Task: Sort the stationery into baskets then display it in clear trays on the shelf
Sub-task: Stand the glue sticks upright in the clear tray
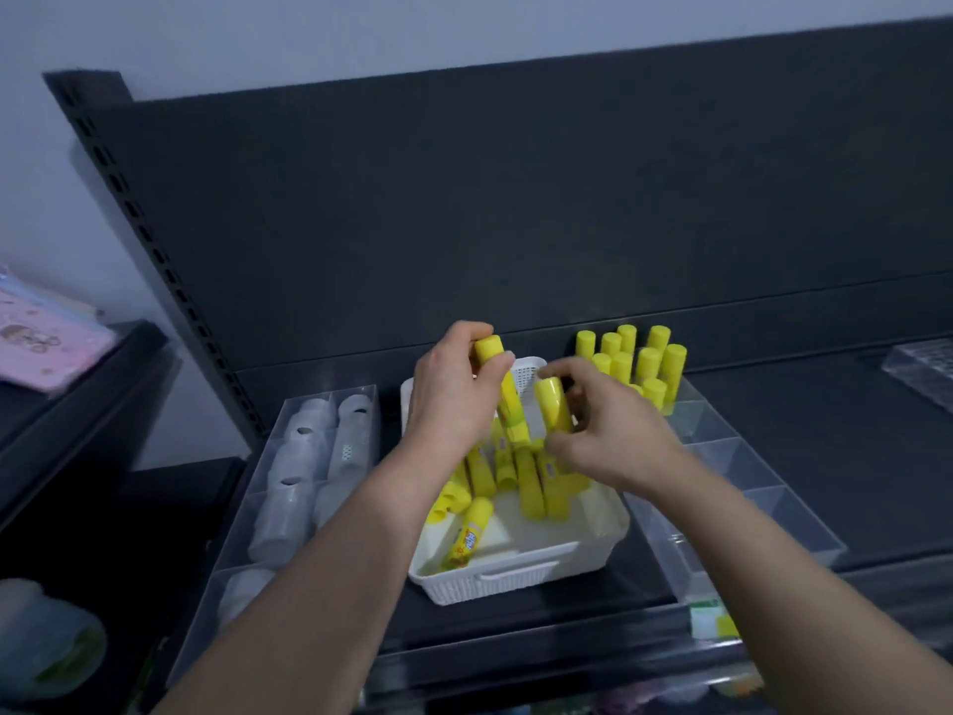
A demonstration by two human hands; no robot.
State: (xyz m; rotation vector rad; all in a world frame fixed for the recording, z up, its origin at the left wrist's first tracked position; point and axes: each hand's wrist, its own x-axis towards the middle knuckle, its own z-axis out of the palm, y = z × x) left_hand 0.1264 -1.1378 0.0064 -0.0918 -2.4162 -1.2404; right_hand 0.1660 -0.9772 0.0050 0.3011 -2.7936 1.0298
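Pink printed flat packs [41, 343]: far left, on a separate dark ledge; blurred, kind not legible.
Left clear divided plastic tray [361, 392]: on the dark metal shelf [825, 405]; holds pale white cylindrical items [309, 430], smooth and translucent. Cannot tell what they are.
Left hand [448, 399]: fingers and thumb curled round one yellow cylindrical glue stick [490, 348], gripped near its upper end, tilted above the basket.
White ribbed plastic basket [495, 580]: on the shelf between the two divided trays; rigid, slotted handle in the near wall. Loose yellow glue sticks [531, 487] lie and lean inside, one with its printed label up.
Right hand [613, 441]: fingers pinch a second yellow glue stick [554, 405] by the barrel, over the basket.
Right clear divided plastic tray [748, 456]: just right of the basket; its rear compartment holds a cluster of upright yellow glue sticks [639, 358].
Clear tray at far right [923, 361]: at the frame edge, well apart.
Handling (judgement): sticks are probably light, stiff, smooth plastic; somewhat slippery, apt to roll or topple. Grip mid-barrel across the round; stand each on its flat base against its neighbours.
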